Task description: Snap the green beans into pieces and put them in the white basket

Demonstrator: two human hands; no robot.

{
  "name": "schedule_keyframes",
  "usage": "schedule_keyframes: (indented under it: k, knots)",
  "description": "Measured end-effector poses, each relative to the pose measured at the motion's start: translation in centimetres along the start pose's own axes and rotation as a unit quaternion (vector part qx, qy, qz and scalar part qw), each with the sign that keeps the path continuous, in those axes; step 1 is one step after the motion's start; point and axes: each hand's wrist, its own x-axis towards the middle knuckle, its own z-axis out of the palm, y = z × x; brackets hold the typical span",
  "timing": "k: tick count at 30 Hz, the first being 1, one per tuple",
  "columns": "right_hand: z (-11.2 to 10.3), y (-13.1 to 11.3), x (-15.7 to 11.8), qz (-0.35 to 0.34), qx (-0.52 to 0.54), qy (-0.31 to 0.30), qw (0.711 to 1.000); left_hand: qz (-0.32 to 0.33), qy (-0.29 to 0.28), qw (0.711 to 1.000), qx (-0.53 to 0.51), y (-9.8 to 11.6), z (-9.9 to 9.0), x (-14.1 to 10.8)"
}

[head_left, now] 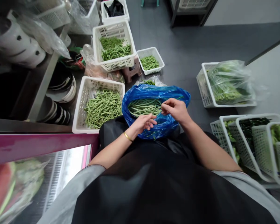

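Blue plastic bag (140, 96) open in lap, green beans (144, 107) inside, just below both hands. Left hand (143, 123) half-curled at the bag's near edge; right hand (175, 110) pinched above the beans, grip unclear. White basket (80, 107) of beans just left of hands; smaller basket (150, 60) of beans ahead.

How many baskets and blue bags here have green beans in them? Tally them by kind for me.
Large white plastic baskets: 2
Small white plastic basket: 1
Blue plastic bag: 1
Total: 4
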Motion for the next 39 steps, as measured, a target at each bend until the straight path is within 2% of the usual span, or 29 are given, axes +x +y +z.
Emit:
schedule_keyframes:
  k: [2, 3, 5, 8, 10, 11, 13, 15, 17, 19, 21, 23, 25, 27, 29, 30, 32, 34, 37, 39]
  knots:
    - [1.0, 0.1, -2.9, 0.018, 0.088, 0.007, 0.996, 0.033, 0.012, 0.996, -0.079, -0.3, 0.9, 0.0]
    - [1.5, 0.4, -4.1, 0.022, 0.089, 0.011, 0.996, 0.056, 0.022, 0.993, -0.098, -0.3, 1.1, -0.1]
    - [2.5, 1.2, -6.0, -0.008, 0.024, -0.005, 1.000, 0.090, 0.043, 0.991, -0.090, -0.3, 1.1, -0.6]
    - [3.2, 1.8, -7.6, -0.130, -0.096, -0.108, 0.981, 0.093, 0.029, 0.995, -0.007, -0.8, 1.1, -1.8]
    - [3.1, 2.0, -8.3, -0.178, -0.118, -0.193, 0.958, 0.081, -0.007, 0.996, 0.047, -1.4, 1.2, -2.5]
    - [2.9, 2.1, -8.5, -0.175, -0.115, -0.222, 0.952, 0.077, -0.023, 0.995, 0.067, -1.7, 1.3, -2.9]
    - [2.7, 2.3, -8.8, -0.116, -0.092, -0.243, 0.959, 0.091, -0.034, 0.991, 0.087, -2.2, 1.6, -3.3]
    - [2.7, 2.8, -8.8, -0.012, -0.029, -0.200, 0.979, 0.133, -0.015, 0.988, 0.076, -2.6, 1.9, -3.5]
    - [3.3, 3.6, -8.5, 0.081, 0.069, -0.108, 0.988, 0.182, 0.009, 0.982, 0.050, -2.8, 2.3, -3.6]
    - [4.2, 4.6, -8.0, 0.134, 0.138, -0.005, 0.981, 0.212, 0.017, 0.977, 0.036, -2.9, 2.6, -3.8]
    - [5.0, 5.8, -7.7, 0.152, 0.108, 0.043, 0.982, 0.216, 0.010, 0.975, 0.047, -2.9, 2.8, -4.1]
    - [5.0, 6.8, -7.8, 0.152, 0.007, 0.011, 0.988, 0.199, -0.006, 0.978, 0.064, -2.7, 2.9, -4.5]
    - [4.2, 7.2, -8.1, 0.137, -0.065, -0.072, 0.986, 0.164, -0.039, 0.983, 0.073, -2.5, 2.7, -4.9]
    - [2.9, 6.7, -8.2, 0.123, -0.029, -0.150, 0.981, 0.126, -0.082, 0.986, 0.075, -2.2, 2.3, -5.1]
    - [1.6, 5.4, -7.6, 0.124, 0.088, -0.177, 0.972, 0.093, -0.122, 0.985, 0.084, -2.1, 1.9, -5.1]
    - [1.2, 4.6, -7.1, 0.128, 0.155, -0.163, 0.966, 0.082, -0.135, 0.983, 0.090, -2.0, 1.8, -5.1]
    - [0.9, 3.1, -5.8, 0.137, 0.262, -0.094, 0.951, 0.069, -0.152, 0.981, 0.102, -2.0, 1.8, -5.1]
    - [1.1, 1.9, -4.8, 0.122, 0.307, -0.030, 0.943, 0.064, -0.151, 0.981, 0.105, -1.8, 1.9, -5.2]
    - [1.8, 1.0, -5.0, 0.079, 0.279, 0.019, 0.957, 0.062, -0.126, 0.984, 0.110, -1.8, 2.0, -5.2]
    - [2.2, 0.7, -6.4, 0.039, 0.211, 0.056, 0.975, 0.066, -0.073, 0.991, 0.095, -2.0, 1.9, -4.9]
